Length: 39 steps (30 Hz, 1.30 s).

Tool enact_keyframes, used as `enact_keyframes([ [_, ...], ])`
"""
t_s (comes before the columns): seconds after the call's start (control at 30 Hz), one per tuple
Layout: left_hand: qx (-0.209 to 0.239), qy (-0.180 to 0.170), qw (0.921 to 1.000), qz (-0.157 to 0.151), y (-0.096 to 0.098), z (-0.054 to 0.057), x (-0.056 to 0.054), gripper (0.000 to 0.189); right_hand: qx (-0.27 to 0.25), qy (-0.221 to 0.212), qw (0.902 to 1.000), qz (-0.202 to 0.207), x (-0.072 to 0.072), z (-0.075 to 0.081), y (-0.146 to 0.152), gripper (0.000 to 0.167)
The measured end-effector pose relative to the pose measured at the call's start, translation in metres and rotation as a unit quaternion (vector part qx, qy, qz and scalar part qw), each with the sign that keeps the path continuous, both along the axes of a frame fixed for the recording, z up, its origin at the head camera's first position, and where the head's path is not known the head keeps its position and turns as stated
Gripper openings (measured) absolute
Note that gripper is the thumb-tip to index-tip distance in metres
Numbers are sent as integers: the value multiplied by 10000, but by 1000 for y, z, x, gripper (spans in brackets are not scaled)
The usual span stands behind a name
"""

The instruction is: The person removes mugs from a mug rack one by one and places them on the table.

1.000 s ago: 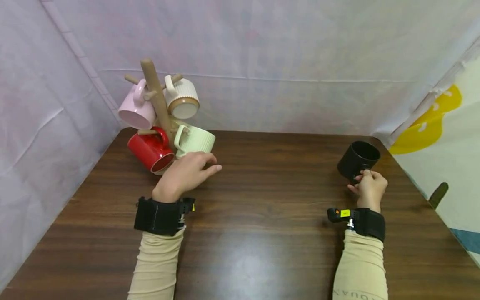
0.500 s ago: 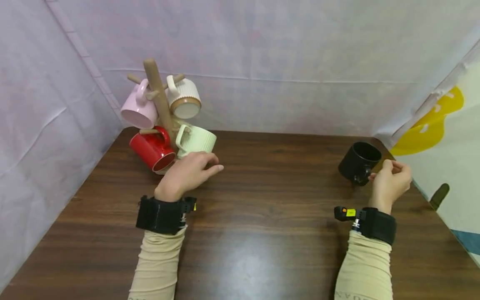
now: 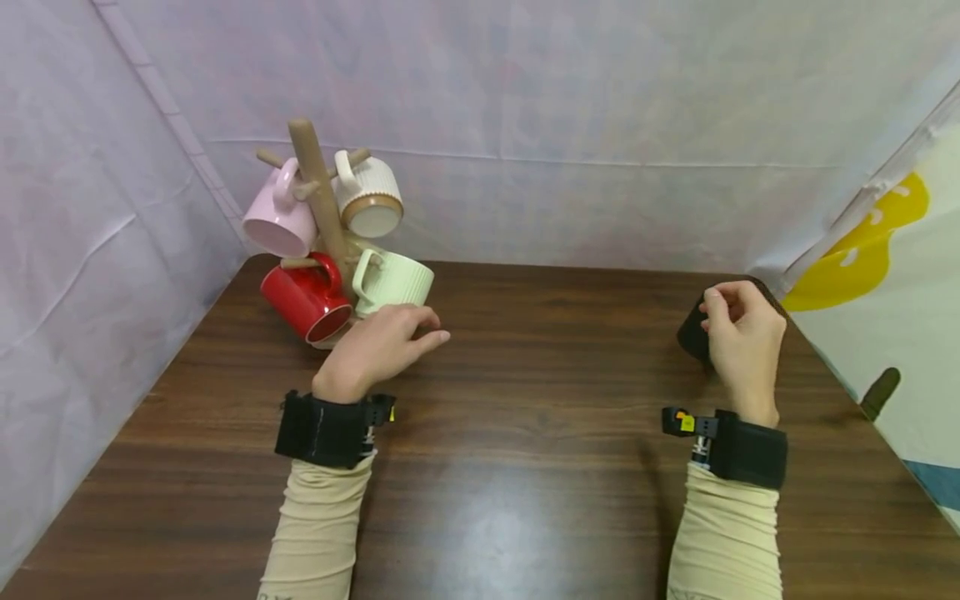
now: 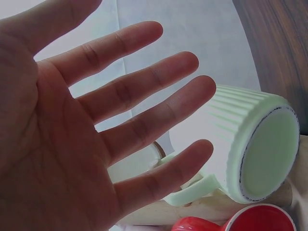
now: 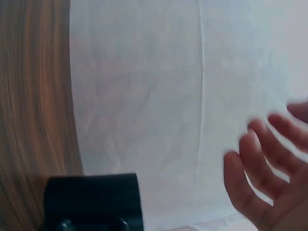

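My left hand, its fingers spread in the left wrist view, hovers in front of a pale green ribbed mug and holds nothing. That mug hangs on a wooden mug tree beside a red mug. Higher on the tree hang a pink mug and a white ribbed mug with a tan band. On the right, my right hand is raised with loosely bent fingers. Behind it a black mug stands on the table, partly hidden in the head view. In the right wrist view a gap separates fingers and mug.
The dark wooden table reaches back to a pale fabric curtain. Another sheet with a yellow print hangs past the table's right edge.
My right hand has let go of the black mug's handle, swung to the right, then risen back leftward in front of the mug. The left hand stays about where it was.
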<state>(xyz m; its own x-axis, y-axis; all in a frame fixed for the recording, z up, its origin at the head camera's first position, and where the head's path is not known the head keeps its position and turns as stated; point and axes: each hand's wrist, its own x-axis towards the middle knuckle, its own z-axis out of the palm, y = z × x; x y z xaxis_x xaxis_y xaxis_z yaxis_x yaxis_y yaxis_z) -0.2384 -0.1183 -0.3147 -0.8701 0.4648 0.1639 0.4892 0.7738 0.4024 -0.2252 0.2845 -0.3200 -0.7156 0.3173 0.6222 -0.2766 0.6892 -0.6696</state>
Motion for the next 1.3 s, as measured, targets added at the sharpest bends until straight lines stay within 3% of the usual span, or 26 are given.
enact_keyframes([
  [0.1, -14, -19, 10000, 11, 0, 0, 0, 31, 904, -188, 9942, 548, 2, 1, -1, 17],
  [0.23, 14, -25, 10000, -2, -1, 0, -2, 30, 1625, -528, 9800, 1023, 4, 3, -1, 14],
  [0.57, 5, -5, 10000, 8, -1, -2, -1, 30, 2078, -1367, 9525, 1755, 7, 9, -9, 14],
  [0.7, 34, -23, 10000, 17, -2, -1, -1, 30, 2306, -2070, 9275, 2091, 6, 12, -14, 18],
  [0.87, 57, -50, 10000, -5, -2, 0, -3, 29, 2470, -3095, 8849, 2454, 2, 13, -17, 29],
  [0.93, 41, -98, 9999, -9, -3, 0, -3, 29, 2480, -3303, 8747, 2537, 1, 13, -17, 31],
  [1.0, 28, -142, 9999, -11, -3, 0, -3, 28, 2481, -3390, 8706, 2559, 0, 13, -17, 31],
  [1.3, 62, -84, 9999, -45, -4, 0, -4, 26, 2397, -3432, 8725, 2520, 0, 13, -18, 32],
])
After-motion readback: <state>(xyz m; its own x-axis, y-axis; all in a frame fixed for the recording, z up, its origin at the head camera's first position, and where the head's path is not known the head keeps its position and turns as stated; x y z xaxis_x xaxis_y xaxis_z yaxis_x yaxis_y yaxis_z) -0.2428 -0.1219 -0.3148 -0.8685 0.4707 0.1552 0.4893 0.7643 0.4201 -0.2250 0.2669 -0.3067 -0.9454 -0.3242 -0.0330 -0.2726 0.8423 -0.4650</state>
